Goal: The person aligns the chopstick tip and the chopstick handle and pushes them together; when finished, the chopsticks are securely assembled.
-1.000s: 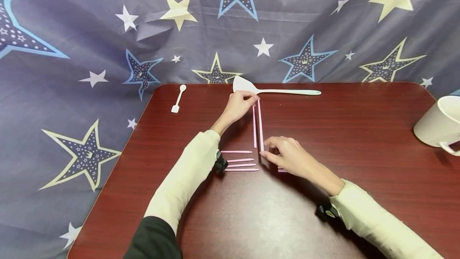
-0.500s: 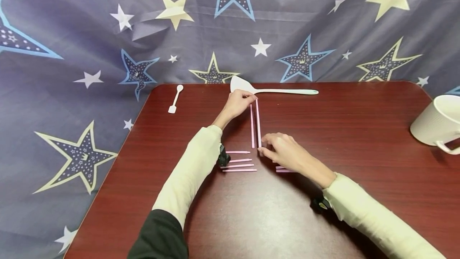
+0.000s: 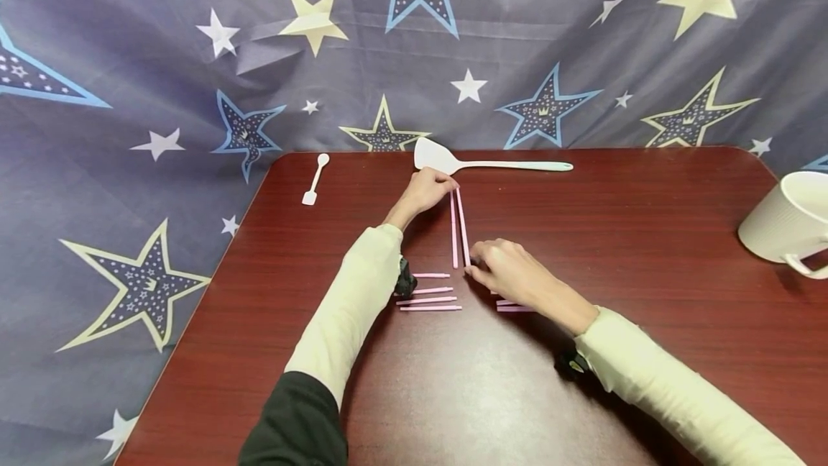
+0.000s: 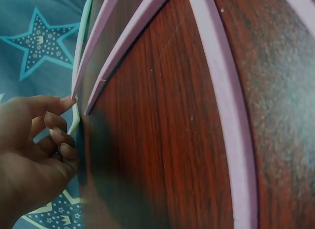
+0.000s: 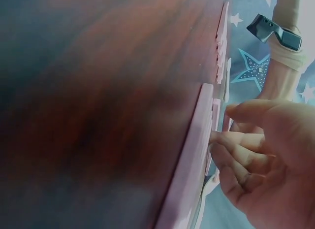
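Note:
A thin pink stick [image 3: 462, 225] runs away from me near the table's middle. At its far end, my left hand [image 3: 423, 190] pinches the tip between thumb and forefinger. The left wrist view shows that pinch on the held stick [image 4: 93, 44], the other fingers of the hand [image 4: 34, 150] curled. My right hand [image 3: 517, 272] holds the near end with thumb and fingertips. Just left lies a second pink stick [image 3: 454, 229], apart at the near end. Several pink sticks [image 3: 430, 308] lie crosswise to the left. More pink sticks [image 3: 514, 308] are partly hidden below my right hand.
A white turner [image 3: 435, 157] lies along the far edge, right behind my left hand. A small white spoon-like piece [image 3: 316, 180] lies at the far left, and a white mug [image 3: 779, 225] stands far right. A star-patterned cloth [image 3: 362, 42] hangs behind the table.
My left hand has brought the held stick's far end left and slightly nearer, closer to the second stick. The right hand has stayed at the near end, shifting only slightly.

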{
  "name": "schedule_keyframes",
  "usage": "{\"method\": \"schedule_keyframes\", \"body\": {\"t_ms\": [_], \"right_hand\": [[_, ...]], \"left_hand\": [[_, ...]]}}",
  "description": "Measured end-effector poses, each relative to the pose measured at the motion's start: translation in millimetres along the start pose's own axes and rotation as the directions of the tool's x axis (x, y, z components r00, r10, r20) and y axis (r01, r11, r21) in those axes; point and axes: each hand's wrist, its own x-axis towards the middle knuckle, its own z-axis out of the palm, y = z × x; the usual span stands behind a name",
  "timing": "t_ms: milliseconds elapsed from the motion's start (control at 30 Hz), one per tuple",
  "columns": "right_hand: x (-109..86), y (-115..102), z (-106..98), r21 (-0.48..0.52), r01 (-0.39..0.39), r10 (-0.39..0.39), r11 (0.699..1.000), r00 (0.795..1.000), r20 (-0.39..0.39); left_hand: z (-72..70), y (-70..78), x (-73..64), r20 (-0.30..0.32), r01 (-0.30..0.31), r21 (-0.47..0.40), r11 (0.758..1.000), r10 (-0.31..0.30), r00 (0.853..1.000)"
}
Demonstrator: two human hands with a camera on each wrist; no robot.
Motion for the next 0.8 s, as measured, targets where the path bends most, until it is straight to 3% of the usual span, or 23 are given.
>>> {"method": "schedule_keyframes", "body": {"t_ms": [800], "right_hand": [[7.6, 0.5, 2.5, -0.091, 0.062, -0.061, 0.994, 0.998, 0.011]], "left_hand": [[8.8, -3.0, 8.4, 0.046, 0.022, 0.036, 0.999, -0.023, 0.999]]}}
